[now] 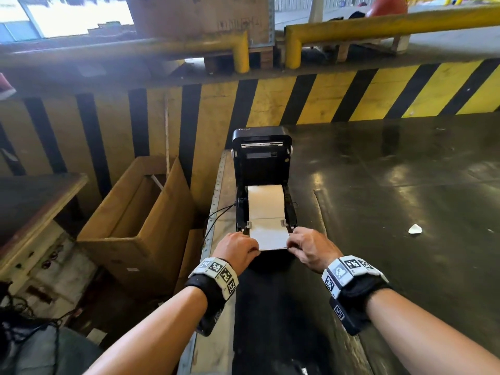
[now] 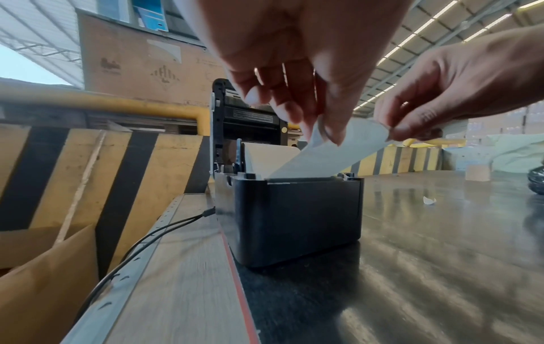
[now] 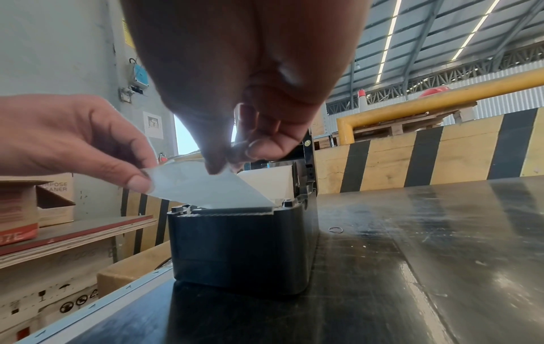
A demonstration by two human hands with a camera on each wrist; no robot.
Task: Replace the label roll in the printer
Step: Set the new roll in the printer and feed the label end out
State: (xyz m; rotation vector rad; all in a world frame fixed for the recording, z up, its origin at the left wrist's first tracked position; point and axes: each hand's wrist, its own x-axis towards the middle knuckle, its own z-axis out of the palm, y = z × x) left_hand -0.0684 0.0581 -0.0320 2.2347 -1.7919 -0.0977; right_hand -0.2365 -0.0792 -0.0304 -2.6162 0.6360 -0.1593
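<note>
The left hand [image 1: 236, 249] pinches the left corner of the label strip [image 1: 269, 236] between thumb and fingertips; the right hand [image 1: 308, 247] pinches the right corner the same way. The strip runs from the roll [image 1: 266, 201], which sits in the open printer [image 1: 263, 185], forward over the front edge and up to both hands. The head view shows the lid [image 1: 262, 143] standing upright behind the roll and the strip lying between two grey guides. The left wrist view shows the strip rising at a slant from the printer's front lip, and a cable [image 2: 141, 242] leaving its left side. Only the right wrist view shows a rubber band [image 3: 336, 229] on the table [image 3: 427, 232] just right of the printer.
</note>
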